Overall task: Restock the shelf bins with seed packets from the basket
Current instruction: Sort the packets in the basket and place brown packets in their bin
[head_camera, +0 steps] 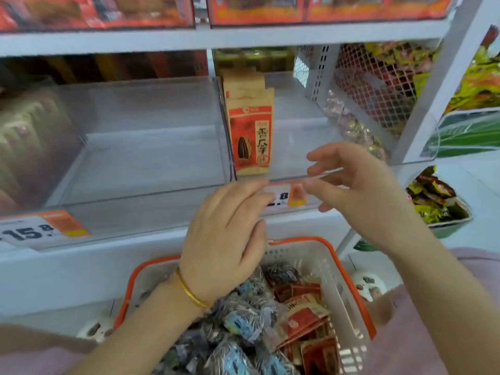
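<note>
- Shop shelving fills the far side: a white shelf (108, 41) carries two clear bins. The left bin (135, 147) shows no packets inside, and the right bin (297, 125) holds only a few brown packets (250, 136) standing upright against its left wall.
- Near you, below the shelf edge, sits the basket (332, 280), with striped packets (243, 320) heaped on its left and red-and-brown packets (305, 318) on its right.
- Your left hand (224, 239) hovers above the basket, just in front of the price label (286, 196), fingers straight and holding nothing.
- Your right hand (359, 185) hangs before the right bin's front wall, fingers loosely spread, also empty.
- Risk: the standing row has nothing propping it on its right side, so a nudge from a hand or an incoming packet could tip it flat.
- Risk: the bin's front wall is clear and hard to see. A packet brought in too low may catch on its lip and drop.
- Risk: two kinds lie side by side in the basket, so grabbing without looking could land striped ones among the brown.
</note>
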Available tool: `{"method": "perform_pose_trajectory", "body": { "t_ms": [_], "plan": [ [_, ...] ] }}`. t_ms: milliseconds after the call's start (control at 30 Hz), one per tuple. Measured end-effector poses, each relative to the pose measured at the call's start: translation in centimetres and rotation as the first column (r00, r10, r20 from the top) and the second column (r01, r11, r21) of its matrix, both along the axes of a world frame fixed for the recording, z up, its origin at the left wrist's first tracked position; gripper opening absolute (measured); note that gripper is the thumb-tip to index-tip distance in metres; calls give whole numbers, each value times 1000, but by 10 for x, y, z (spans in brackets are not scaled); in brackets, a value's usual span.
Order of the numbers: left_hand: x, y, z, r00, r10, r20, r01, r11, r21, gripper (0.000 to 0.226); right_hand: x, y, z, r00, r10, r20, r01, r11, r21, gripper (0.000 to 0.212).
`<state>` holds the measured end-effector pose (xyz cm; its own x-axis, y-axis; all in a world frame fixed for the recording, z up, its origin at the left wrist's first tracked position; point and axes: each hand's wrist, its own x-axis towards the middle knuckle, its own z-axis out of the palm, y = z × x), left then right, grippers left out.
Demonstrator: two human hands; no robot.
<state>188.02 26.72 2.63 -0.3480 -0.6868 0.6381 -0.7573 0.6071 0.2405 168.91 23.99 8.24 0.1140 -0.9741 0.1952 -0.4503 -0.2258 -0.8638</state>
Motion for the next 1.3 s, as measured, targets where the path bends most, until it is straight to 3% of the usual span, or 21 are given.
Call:
{"method": "perform_pose_trajectory", "body": {
  "t_ms": [67,133,200,267,333,400,467,567,700,833,900,1000,1133,1300],
  "plan": [
    [0,14,-37,994,-57,95,41,987,157,30,-8,11,-37,990,96,-98,-75,977,202,19],
    [2,17,-73,975,-87,204,15,943,332,33,-12,2,-90,934,206,-293,-57,893,447,20],
    [3,16,-99,955,-102,277,-40,885,464,39,-17,-15,-145,804,337,-490,6,820,573,27],
    [4,13,-111,950,-111,291,-72,831,551,44,-22,-24,-186,611,489,-623,9,782,623,34],
    [5,13,-118,949,-115,293,-77,817,572,46,-27,-21,-221,423,667,-613,-49,693,720,52],
    [6,12,-123,947,-127,295,-70,815,575,42,-30,-10,-250,275,776,-568,-102,611,785,87],
    [5,12,-128,955,-126,268,-60,803,593,31,-28,2,-267,193,775,-602,-141,629,764,107],
    [-2,14,-133,966,-142,217,-28,775,632,27,-25,7,-275,205,734,-648,-216,679,701,108],
    [-11,17,-140,961,-199,195,21,749,663,28,-31,16,-274,249,756,-606,-237,654,718,115],
    [-13,19,-141,964,-204,173,35,737,675,28,-29,38,-281,118,716,-688,-227,694,684,116],
    [-14,19,-141,966,-203,161,41,734,678,28,-32,42,-285,112,682,-723,-206,728,654,113],
    [-13,19,-143,968,-202,151,43,722,690,28,-41,44,-285,151,673,-724,-199,738,644,96],
    [-13,18,-141,976,-183,120,51,725,687,29,-52,32,-267,220,619,-754,-194,786,587,48],
    [-15,12,-131,998,-56,7,34,705,708,40,-57,9,-209,240,695,-678,-166,717,677,47]
  ]
}}
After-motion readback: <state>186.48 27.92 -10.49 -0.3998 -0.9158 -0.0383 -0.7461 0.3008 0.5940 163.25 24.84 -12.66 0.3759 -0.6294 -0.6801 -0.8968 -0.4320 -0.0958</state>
